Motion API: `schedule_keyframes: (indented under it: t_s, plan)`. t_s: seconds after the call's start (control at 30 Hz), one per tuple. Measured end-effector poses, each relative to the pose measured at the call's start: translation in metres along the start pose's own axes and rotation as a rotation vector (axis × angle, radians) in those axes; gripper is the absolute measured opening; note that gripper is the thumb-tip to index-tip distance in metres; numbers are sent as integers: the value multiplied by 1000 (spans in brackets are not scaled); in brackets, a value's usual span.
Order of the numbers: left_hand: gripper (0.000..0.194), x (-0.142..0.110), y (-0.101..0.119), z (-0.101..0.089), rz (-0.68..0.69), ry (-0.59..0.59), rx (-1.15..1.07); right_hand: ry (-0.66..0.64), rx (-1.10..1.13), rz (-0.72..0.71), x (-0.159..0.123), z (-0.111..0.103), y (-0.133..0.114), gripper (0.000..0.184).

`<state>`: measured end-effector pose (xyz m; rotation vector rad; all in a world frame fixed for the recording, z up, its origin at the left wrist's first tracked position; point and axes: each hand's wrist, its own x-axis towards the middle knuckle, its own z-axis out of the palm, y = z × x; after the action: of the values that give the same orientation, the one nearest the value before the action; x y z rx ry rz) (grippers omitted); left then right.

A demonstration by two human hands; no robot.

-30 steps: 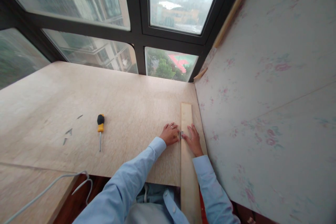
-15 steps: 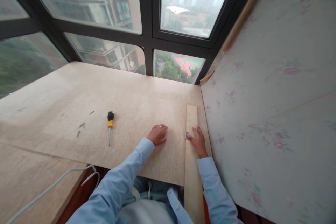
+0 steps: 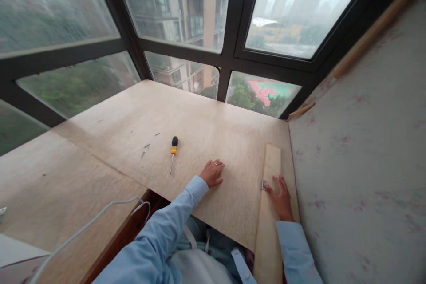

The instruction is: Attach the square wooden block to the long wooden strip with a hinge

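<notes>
My right hand (image 3: 281, 197) lies flat with spread fingers on a narrow wooden strip (image 3: 270, 226) that rests along the right edge of a large plywood board (image 3: 213, 142). A small metal hinge (image 3: 263, 184) sits at the strip's left edge, right by my fingertips. My left hand (image 3: 213, 173) rests on the board with its fingers loosely curled and a ring on one finger; it holds nothing. A yellow-and-black screwdriver (image 3: 172, 153) lies on the board to the left of that hand, a hand's width away.
A few small screws (image 3: 146, 147) lie left of the screwdriver. A white cable (image 3: 100, 213) runs over a second board (image 3: 49, 186) at the lower left. A flower-patterned panel (image 3: 362, 151) stands close on the right. Dark-framed windows (image 3: 229, 57) close off the far side.
My left hand has left the hinge and slid left across the board toward the screwdriver. My right hand stays on the strip. The camera has turned left.
</notes>
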<state>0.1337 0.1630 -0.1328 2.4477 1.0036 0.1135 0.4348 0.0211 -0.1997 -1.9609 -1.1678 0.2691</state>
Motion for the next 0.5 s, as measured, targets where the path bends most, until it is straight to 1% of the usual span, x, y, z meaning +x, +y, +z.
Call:
schedule_keyframes:
  t_s: [0.07, 0.13, 0.2, 0.27, 0.33, 0.37, 0.43, 0.5]
  plan:
    - [66, -6, -10, -2, -16, 27, -7, -2, -1, 1, 0, -1, -2, 75]
    - [66, -13, -23, -5, -27, 80, -33, 2, 0, 0, 0, -2, -4, 73]
    - [59, -21, -39, -11, -48, 188, -77, -2, 0, 1, -1, -3, -7, 73]
    - [47, -32, -61, -20, -109, 356, -120, -11, 1, 10, -1, -4, -9, 74]
    - [37, -47, -85, -33, -239, 532, -136, -13, 3, 22, -2, -5, -11, 74]
    - [34, -56, -99, -41, -334, 620, -134, -15, 5, 27, -2, -6, -11, 74]
    - [32, -76, -125, -58, -582, 765, -125, -18, 4, 33, -3, -7, -12, 74]
    - [36, -97, -150, -74, -809, 842, -85, -22, 5, 36, -3, -7, -11, 76]
